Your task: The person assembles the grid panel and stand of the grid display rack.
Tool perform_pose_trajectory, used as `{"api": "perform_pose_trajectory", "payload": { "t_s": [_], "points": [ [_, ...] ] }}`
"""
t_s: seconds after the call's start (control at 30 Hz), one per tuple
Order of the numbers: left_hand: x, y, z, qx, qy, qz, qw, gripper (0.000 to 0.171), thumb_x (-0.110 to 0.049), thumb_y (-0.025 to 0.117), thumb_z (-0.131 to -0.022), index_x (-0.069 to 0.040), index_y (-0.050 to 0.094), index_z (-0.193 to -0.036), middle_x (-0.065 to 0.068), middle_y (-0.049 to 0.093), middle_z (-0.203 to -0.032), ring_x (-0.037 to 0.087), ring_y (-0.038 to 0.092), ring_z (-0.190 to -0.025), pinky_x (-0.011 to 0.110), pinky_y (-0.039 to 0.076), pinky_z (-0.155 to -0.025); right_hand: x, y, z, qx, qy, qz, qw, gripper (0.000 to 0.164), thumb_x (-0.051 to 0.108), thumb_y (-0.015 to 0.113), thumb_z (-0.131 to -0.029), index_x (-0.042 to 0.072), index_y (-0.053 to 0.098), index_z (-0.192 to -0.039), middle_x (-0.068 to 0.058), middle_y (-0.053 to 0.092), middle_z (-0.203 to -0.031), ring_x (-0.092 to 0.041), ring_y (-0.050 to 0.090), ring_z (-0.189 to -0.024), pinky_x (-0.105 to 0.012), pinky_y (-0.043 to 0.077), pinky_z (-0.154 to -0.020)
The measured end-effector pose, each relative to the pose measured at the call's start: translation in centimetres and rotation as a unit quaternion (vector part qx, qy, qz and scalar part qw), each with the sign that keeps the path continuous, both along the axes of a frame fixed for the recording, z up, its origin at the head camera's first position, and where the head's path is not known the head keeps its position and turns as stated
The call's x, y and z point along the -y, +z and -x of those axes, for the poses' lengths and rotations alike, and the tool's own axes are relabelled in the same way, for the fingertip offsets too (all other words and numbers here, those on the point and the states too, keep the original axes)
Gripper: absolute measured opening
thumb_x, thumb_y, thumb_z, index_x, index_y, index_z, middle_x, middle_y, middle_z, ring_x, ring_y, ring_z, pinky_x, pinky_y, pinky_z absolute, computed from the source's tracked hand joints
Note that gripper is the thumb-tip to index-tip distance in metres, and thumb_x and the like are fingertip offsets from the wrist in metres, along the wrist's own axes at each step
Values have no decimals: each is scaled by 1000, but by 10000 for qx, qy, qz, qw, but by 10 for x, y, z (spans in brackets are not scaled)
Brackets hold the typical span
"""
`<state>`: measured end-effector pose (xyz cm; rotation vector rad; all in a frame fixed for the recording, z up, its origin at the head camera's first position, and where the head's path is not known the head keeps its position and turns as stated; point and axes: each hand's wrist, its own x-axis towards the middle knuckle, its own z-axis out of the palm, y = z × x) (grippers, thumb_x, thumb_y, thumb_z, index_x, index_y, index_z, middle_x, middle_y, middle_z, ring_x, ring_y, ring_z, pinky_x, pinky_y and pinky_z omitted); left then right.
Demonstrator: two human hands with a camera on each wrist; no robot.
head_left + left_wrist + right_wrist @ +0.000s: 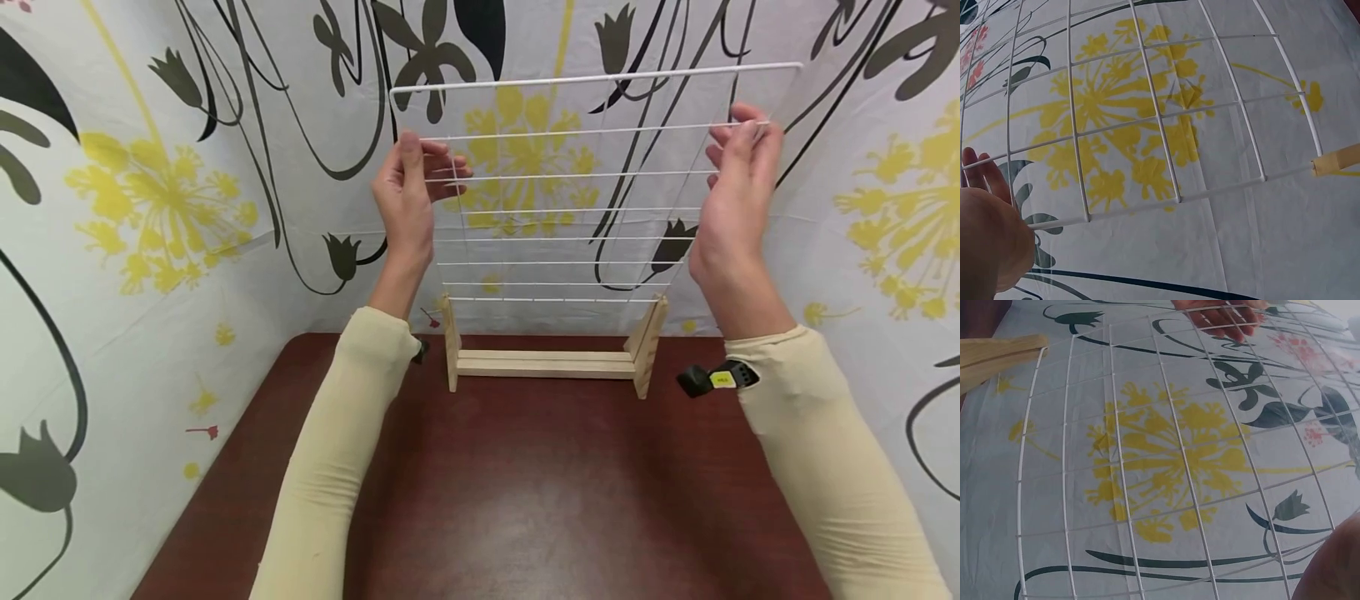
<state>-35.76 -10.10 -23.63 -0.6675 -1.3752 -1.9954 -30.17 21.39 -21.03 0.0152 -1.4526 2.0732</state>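
A white wire grid (pixel 555 176) stands tilted between my two hands, its lower corners at the tops of a wooden stand's (pixel 546 364) two uprights. My left hand (pixel 408 196) holds the grid's left side, thumb in front and fingers reaching behind the wires. On the opposite side my right hand (pixel 735 200) pinches the right edge near the upper corner. The left wrist view shows the grid's side wire running from my left hand (pixel 997 231) down to a wooden end piece (pixel 1335 161). Part of my right hand (pixel 1332 569) shows at the right wrist view's lower corner.
The stand rests at the back of a dark red-brown table (pixel 540 475). Close behind and on both sides hangs a white cloth (pixel 247 275) printed with yellow flowers and grey tulips. A small black device (pixel 720 378) is strapped at my right wrist.
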Motion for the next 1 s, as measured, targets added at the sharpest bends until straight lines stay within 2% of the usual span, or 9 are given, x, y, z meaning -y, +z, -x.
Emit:
{"api": "perform_pose_trajectory", "payload": {
  "t_s": [0.2, 0.4, 0.67, 0.83, 1.0],
  "points": [
    [1, 3, 5, 271, 77, 31, 9996, 41, -33, 44, -115, -9, 71, -97, 10, 81, -88, 25, 81, -77, 41, 67, -75, -3, 4, 6, 33, 154, -151, 9998, 24, 38, 42, -114, 27, 59, -128, 7, 59, -125, -10, 51, -121, -17, 35, -89],
    [1, 5, 12, 388, -40, -29, 9992, 41, -35, 46, -114, -8, 71, -95, 10, 81, -86, 25, 81, -77, 42, 67, -76, -6, 4, 13, -36, 254, 53, 9997, 18, 34, 45, -114, 22, 58, -118, 5, 63, -117, -10, 56, -116, -17, 36, -85],
    [3, 4, 19, 370, -121, -146, 9991, 41, -34, 52, -112, -5, 73, -92, 16, 79, -85, 27, 80, -74, 44, 67, -76, -10, 4, 20, 93, 527, 231, 9983, 18, 35, 47, -113, 20, 57, -116, 3, 64, -116, -10, 58, -116, -21, 34, -90],
    [3, 3, 24, 502, -82, -101, 9987, 42, -35, 53, -112, -6, 73, -91, 12, 80, -82, 27, 80, -74, 42, 67, -73, -13, 4, 25, 335, 795, 351, 9957, 18, 37, 46, -113, 21, 55, -111, 4, 64, -118, -10, 57, -118, -23, 31, -94],
    [3, 1, 27, 540, -96, 14, 9985, 42, -36, 52, -112, -6, 73, -92, 10, 80, -83, 25, 80, -74, 41, 67, -75, -17, 3, 29, 372, 887, 395, 9946, 18, 37, 45, -113, 22, 55, -109, 4, 64, -119, -10, 57, -118, -23, 31, -92]
  ]
}}
